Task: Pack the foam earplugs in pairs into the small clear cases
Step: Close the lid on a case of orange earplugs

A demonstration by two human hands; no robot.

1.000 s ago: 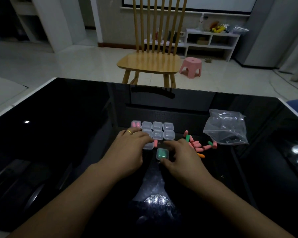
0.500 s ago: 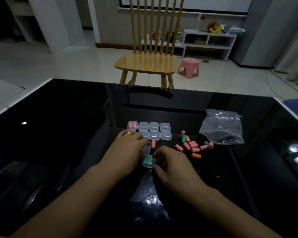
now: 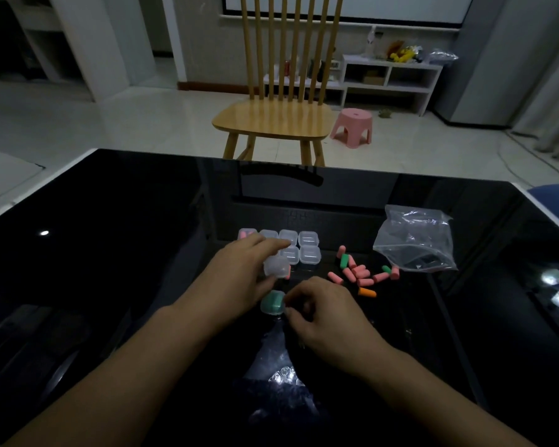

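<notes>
1. Left hand (image 3: 236, 279) has its grip pinched on an empty clear case (image 3: 276, 266), lifted just in front of the row of cases (image 3: 299, 246).
2. Right hand (image 3: 323, 312) curls its grip on a case holding green earplugs (image 3: 272, 302), low over the black desk (image 3: 110, 253).
3. Loose pink, green and orange earplugs (image 3: 359, 272) lie to the right of the cases, near a plastic bag (image 3: 415, 240).
4. One far-left case (image 3: 246, 234) holds pink plugs.
</notes>
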